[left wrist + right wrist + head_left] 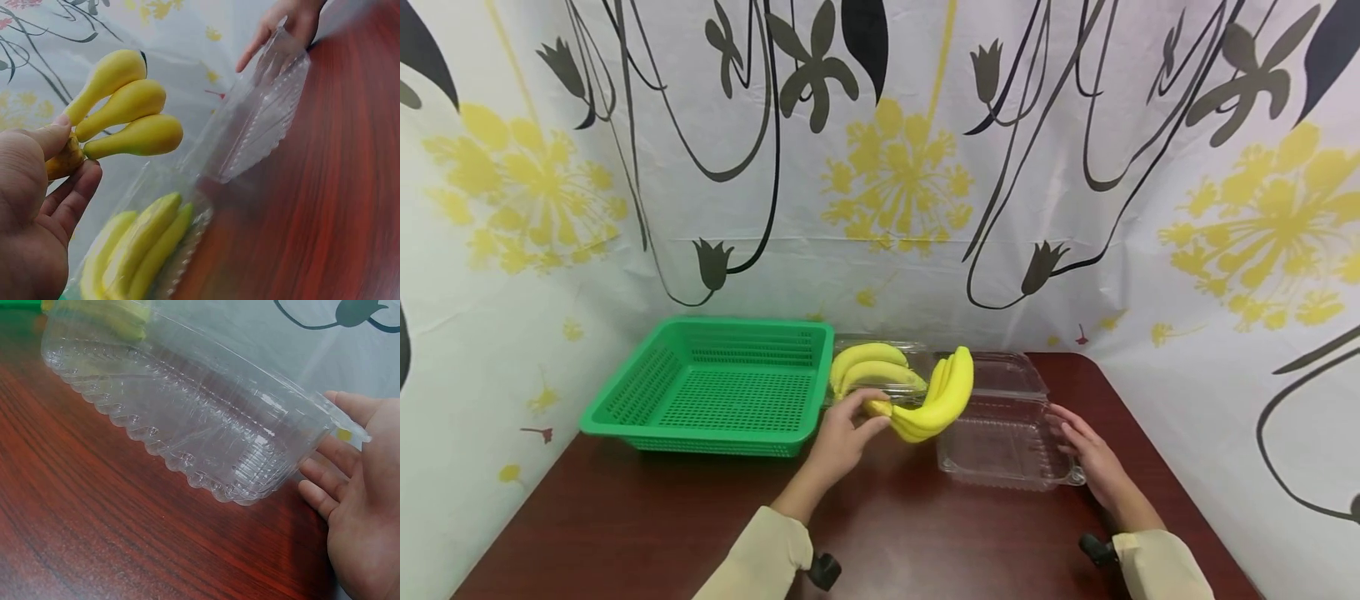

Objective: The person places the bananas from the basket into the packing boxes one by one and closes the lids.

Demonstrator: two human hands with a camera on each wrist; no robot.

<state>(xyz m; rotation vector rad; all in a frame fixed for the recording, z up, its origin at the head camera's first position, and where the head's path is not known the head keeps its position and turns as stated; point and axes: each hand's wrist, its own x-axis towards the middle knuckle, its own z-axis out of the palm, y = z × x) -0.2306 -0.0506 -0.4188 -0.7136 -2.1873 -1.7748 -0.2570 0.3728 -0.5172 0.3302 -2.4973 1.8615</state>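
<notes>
My left hand point(840, 437) pinches the stem end of a small bunch of yellow bananas point(953, 393) between thumb and fingers. The bunch is held up between two clear plastic boxes, its bananas pointing away from the hand; three of them fan out point(134, 134) in the left wrist view. To its right stands a hinged clear plastic box point(992, 479) with its lid folded back. My right hand point(1099, 460) is at that box's right side, fingers extended along the wall. In the right wrist view, the fingertips point(315, 494) show beside the box's end.
Another clear box point(850, 340) behind the left hand holds a bunch of bananas point(880, 372). A green slotted basket point(700, 437) stands on the left of the dark red table point(917, 533). Printed cloth point(895, 275) hangs behind and at both sides.
</notes>
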